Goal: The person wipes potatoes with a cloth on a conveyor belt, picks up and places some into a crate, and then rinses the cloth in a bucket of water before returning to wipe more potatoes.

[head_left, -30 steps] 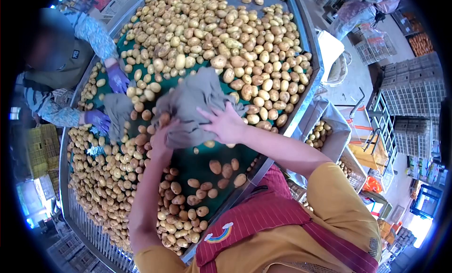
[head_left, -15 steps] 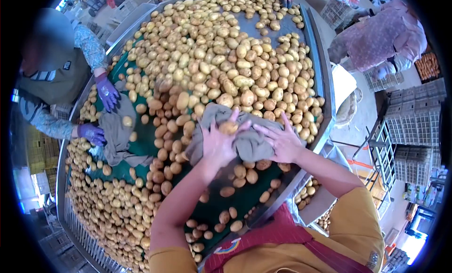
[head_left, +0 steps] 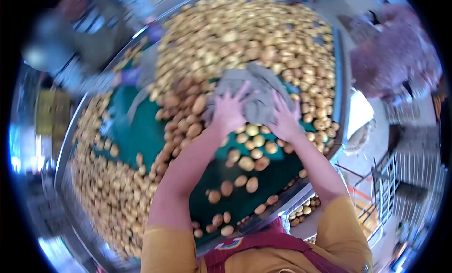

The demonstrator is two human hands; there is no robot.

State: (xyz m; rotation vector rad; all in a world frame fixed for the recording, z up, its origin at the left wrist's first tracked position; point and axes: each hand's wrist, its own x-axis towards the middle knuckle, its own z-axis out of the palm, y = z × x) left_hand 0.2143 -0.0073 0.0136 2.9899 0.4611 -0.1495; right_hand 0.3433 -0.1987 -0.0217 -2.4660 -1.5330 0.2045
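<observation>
White glare stings low on either side; round tan potatoes point(head_left: 226, 36) look smeared; the room bows at dark edges.

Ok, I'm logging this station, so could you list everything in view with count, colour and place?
table: one, green with metal rim, centre
potatoes: too many to count, yellow-brown, across the table
near cloth: one, grey, upper centre
other cloth: one, grey, upper left
co-worker: one, blue sleeves, upper left
gloves: two, purple, on co-worker
other person: one, mauve top, upper right
crates: several, grey, right, blurred
apron: one, maroon, bottom
sleeves: two, mustard, bottom
left hand: one, bare, near cloth's left side
right hand: one, bare, near cloth's right side
</observation>
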